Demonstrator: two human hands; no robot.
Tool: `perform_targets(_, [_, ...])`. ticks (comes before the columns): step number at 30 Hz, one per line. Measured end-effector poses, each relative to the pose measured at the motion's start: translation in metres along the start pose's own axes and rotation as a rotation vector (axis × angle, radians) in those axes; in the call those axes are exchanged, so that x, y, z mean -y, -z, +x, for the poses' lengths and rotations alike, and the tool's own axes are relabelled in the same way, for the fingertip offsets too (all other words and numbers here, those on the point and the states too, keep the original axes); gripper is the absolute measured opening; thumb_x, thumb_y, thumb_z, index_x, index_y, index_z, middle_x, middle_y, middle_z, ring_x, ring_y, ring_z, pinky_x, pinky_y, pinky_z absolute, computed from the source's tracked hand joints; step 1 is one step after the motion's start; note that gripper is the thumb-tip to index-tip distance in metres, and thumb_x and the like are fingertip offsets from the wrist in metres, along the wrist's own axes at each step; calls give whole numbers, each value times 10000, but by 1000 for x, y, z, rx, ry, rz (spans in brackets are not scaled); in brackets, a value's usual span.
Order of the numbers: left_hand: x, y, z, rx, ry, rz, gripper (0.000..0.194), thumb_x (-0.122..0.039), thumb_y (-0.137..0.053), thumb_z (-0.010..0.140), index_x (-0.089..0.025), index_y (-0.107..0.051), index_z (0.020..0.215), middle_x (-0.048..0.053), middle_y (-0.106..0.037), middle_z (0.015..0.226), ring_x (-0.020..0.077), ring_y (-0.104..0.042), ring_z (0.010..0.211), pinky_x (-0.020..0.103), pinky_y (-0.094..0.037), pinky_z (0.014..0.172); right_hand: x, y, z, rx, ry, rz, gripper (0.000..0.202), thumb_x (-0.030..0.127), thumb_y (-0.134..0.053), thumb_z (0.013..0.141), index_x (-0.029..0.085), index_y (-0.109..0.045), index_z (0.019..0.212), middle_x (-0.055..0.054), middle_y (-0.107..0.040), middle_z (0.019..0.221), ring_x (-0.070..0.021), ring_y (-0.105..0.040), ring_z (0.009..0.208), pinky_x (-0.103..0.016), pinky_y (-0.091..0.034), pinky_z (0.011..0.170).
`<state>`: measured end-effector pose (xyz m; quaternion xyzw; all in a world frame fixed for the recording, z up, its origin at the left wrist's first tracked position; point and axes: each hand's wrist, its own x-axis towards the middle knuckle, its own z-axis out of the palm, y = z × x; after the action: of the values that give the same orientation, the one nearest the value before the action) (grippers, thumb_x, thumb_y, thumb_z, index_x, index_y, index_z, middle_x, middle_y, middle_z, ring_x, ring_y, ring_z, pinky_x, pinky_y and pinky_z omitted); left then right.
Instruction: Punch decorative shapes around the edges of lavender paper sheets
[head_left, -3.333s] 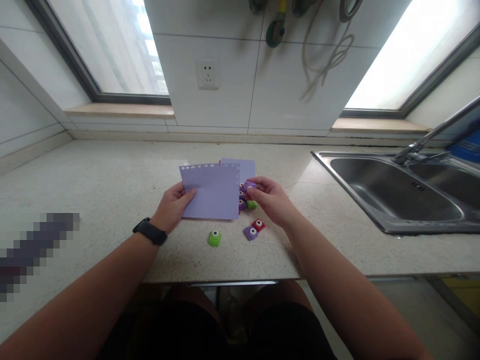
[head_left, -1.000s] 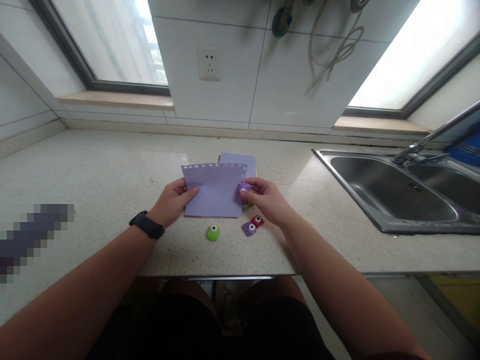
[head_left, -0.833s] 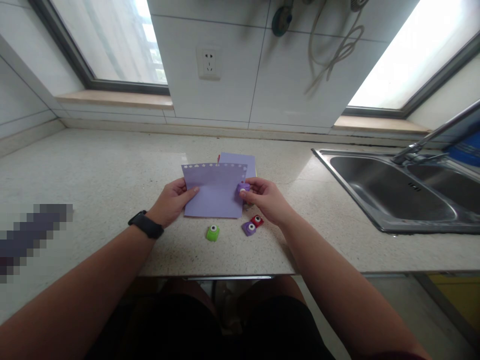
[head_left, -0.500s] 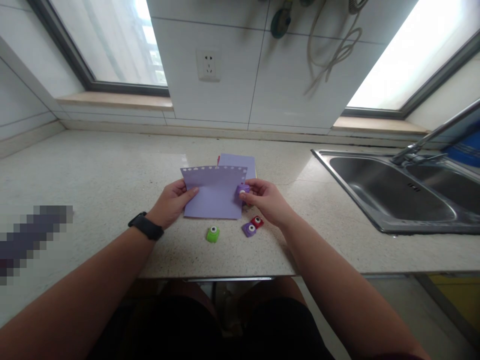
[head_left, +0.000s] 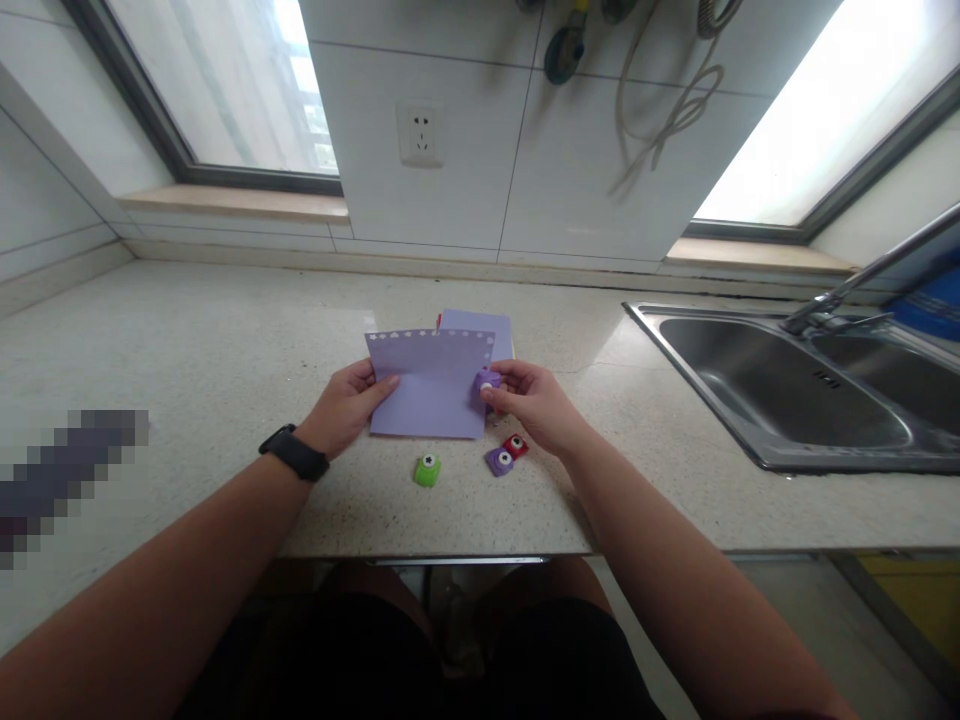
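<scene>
My left hand [head_left: 351, 402] pinches the left edge of a sheet of purple paper [head_left: 427, 390], thumb on top. Small punched holes run along the paper's far edge and the upper part of its right edge. At that right edge my right hand [head_left: 531, 395] grips a purple craft punch [head_left: 487, 382], its thumb at the white button. The paper's edge meets the punch; whether it sits in the slot is hidden. Nearer me on the counter lie a green craft punch [head_left: 427, 471], another purple punch [head_left: 499, 461] and a red punch [head_left: 517, 445], these last two touching.
Behind the held sheet lies a stack of coloured paper [head_left: 480, 322], purple on top, on the speckled counter [head_left: 225, 330]. A steel double sink [head_left: 757, 375] with a faucet [head_left: 825, 300] is at the right. A tiled wall with a socket [head_left: 421, 133] rises behind.
Both hands keep their hold on the paper and the punch, almost unmoved. The whole view has shifted very slightly.
</scene>
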<state>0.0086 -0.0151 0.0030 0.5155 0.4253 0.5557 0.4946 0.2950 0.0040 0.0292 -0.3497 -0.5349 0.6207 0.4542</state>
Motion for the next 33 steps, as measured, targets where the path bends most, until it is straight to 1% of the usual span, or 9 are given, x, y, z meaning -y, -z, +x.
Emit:
perform_targets(3, [1, 0, 0, 2, 0, -16, 439, -415, -905, 771, -171, -783, 1115, 98, -817, 1096, 189, -723, 864, 305, -580, 804, 1, -1, 0, -2, 2, 10, 425, 290, -955, 658, 201, -758, 1023, 12, -731, 822, -98, -626, 653, -287, -547, 692])
perform_targets(7, [4, 2, 0, 1, 6, -29, 396, -392, -907, 775, -177, -790, 1086, 89, -820, 1083, 171, -722, 859, 284, -573, 807, 1, 0, 0, 5, 17, -2, 418, 302, -947, 674, 201, -755, 1031, 6, -729, 832, -104, -629, 666, -293, -551, 690])
perform_targets(21, [2, 1, -1, -6, 4, 2, 420, -420, -902, 769, -175, -786, 1089, 94, -817, 1065, 193, -725, 842, 322, -587, 789, 1, 1, 0, 8, 22, -4, 425, 286, -957, 665, 198, -756, 1030, 24, -716, 799, -81, -595, 624, -261, -522, 646])
perform_targets(24, [2, 1, -1, 3, 3, 4, 409, -416, -900, 773, -179, -787, 1087, 92, -817, 1072, 189, -724, 850, 313, -581, 795, 0, 2, 0, 7, 17, -2, 432, 288, -959, 662, 196, -756, 1033, 17, -729, 828, -80, -606, 640, -254, -520, 648])
perform_targets(28, [1, 0, -1, -10, 7, 20, 435, -436, -904, 759, -167, -786, 1079, 107, -815, 1079, 214, -730, 862, 344, -589, 809, 0, 2, -1, 7, 12, -20, 435, 288, -952, 666, 198, -750, 1041, -6, -749, 906, -97, -625, 685, -271, -530, 668])
perform_targets(33, [-1, -1, -1, -18, -2, 42, 457, -449, -904, 750, -162, -786, 1085, 122, -812, 1083, 231, -737, 864, 368, -602, 807, 0, 1, -1, 15, 11, -21, 421, 284, -943, 679, 203, -747, 1042, -7, -743, 900, -105, -631, 700, -280, -531, 684])
